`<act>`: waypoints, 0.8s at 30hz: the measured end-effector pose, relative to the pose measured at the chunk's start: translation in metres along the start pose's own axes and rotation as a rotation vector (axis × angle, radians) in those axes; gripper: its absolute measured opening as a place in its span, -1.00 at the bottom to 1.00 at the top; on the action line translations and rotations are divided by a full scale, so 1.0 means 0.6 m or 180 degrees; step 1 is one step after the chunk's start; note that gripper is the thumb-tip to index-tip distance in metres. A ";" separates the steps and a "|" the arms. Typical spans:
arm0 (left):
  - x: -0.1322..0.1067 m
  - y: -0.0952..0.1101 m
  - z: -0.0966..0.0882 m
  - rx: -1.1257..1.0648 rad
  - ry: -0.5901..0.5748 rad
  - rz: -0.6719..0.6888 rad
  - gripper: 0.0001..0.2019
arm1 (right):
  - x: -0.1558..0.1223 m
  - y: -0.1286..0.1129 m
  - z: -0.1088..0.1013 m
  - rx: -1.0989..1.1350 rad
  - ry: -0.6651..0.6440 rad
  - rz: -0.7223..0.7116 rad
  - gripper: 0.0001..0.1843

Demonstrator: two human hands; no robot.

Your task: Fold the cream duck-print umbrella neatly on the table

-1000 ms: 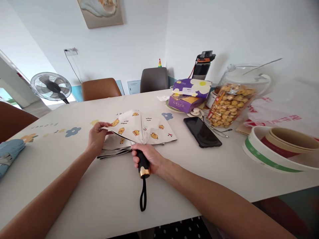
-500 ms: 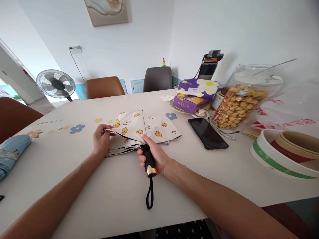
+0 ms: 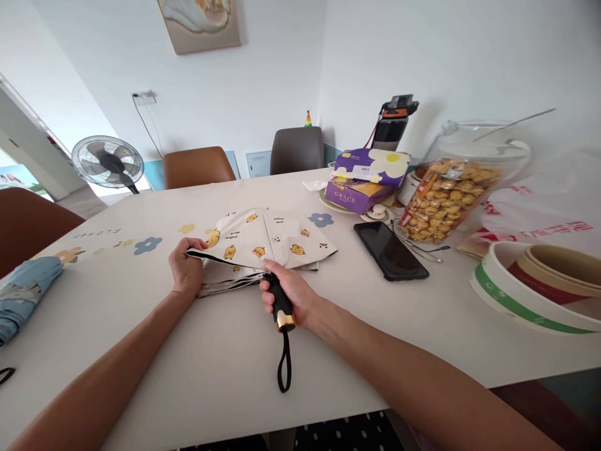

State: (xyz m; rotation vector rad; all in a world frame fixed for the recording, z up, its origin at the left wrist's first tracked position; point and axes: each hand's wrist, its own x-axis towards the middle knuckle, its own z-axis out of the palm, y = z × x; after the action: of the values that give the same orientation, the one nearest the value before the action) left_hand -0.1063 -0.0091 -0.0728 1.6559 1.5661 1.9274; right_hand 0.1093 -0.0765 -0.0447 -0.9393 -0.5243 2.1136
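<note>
A folding umbrella lies on the table, its cream canopy printed with yellow ducks and gathered in loose folds. My right hand is wrapped round its black handle, the thumb up on the edge of the fabric. A gold band rings the handle's end, and a black wrist strap hangs from it onto the table. At the canopy's left side my left hand pinches the black-lined edge of one panel, its fingers partly hidden behind the cloth. Layers of folded fabric show below that panel.
A black phone lies right of the umbrella. Beyond it are purple tissue packs, a dark bottle, a glass jug, a snack bag and paper bowls. A blue folded umbrella lies at left.
My left hand has shifted slightly left, drawing the panel's edge outward, so more of its dark underside shows. My right hand keeps its hold on the handle.
</note>
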 end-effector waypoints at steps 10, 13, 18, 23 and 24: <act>0.030 0.037 -0.008 0.0323 0.0224 -0.0195 -0.75 | -0.006 -0.002 0.005 -0.0138 0.0024 -0.0022 -0.75; 0.018 0.088 0.020 0.0579 -0.0676 0.0489 -0.72 | -0.005 -0.001 0.006 -0.0192 0.0006 -0.0045 -0.77; 0.007 0.119 0.101 0.1140 -0.2258 0.1311 -0.62 | -0.002 0.000 0.006 -0.0274 0.0085 -0.0060 -0.77; 0.000 0.086 0.143 0.1511 -0.2849 0.0632 -0.56 | -0.003 0.001 0.005 -0.0204 0.0068 -0.0044 -0.78; -0.004 0.079 0.143 0.1457 -0.2885 0.0408 -0.54 | -0.003 0.001 0.004 -0.0184 0.0057 -0.0047 -0.79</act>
State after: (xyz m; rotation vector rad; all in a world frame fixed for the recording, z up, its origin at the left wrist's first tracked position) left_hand -0.0148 0.0189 -0.0518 2.3493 1.5336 0.6136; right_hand 0.1076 -0.0785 -0.0428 -0.9831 -0.5844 2.0846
